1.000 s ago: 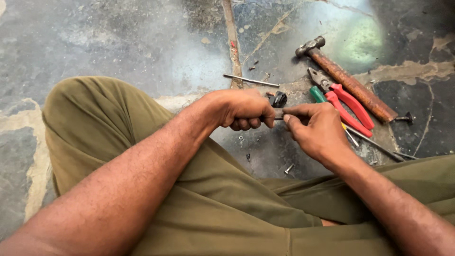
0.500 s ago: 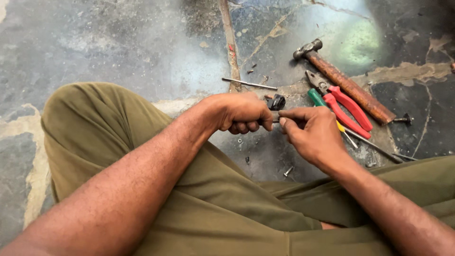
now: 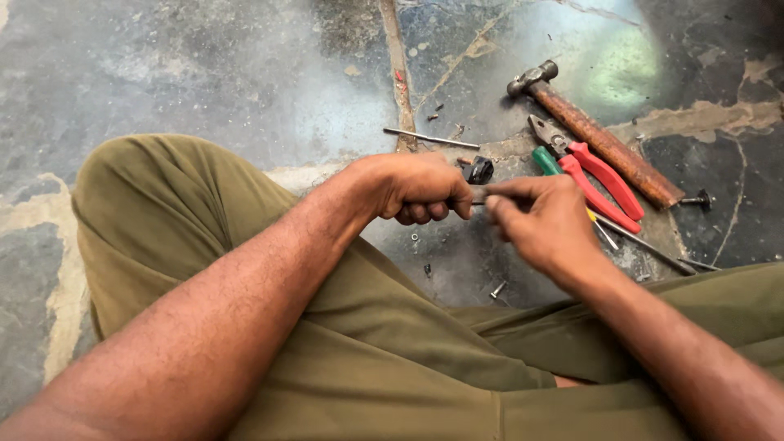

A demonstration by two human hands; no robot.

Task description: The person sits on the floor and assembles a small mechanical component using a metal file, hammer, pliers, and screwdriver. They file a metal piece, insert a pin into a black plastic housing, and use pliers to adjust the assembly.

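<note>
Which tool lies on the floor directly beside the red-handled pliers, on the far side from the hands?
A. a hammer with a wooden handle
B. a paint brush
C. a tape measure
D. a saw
A: the hammer with its brown wooden handle lies along the red-handled pliers on the stone floor.

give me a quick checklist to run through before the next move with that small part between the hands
1. Left hand closed in a firm grip on the small dark part: ok.
2. Right hand fingertips meet the left hand at the thin metal piece between them: ok.
3. How that piece sits in the part: cannot tell, fingers hide it.
4. Pliers and hammer lie close beside the right hand: ok.
5. Loose screw on the stone floor by the knee, apart from the tools: not ok.
6. Thin metal rod lies clear of both hands: ok.
</note>
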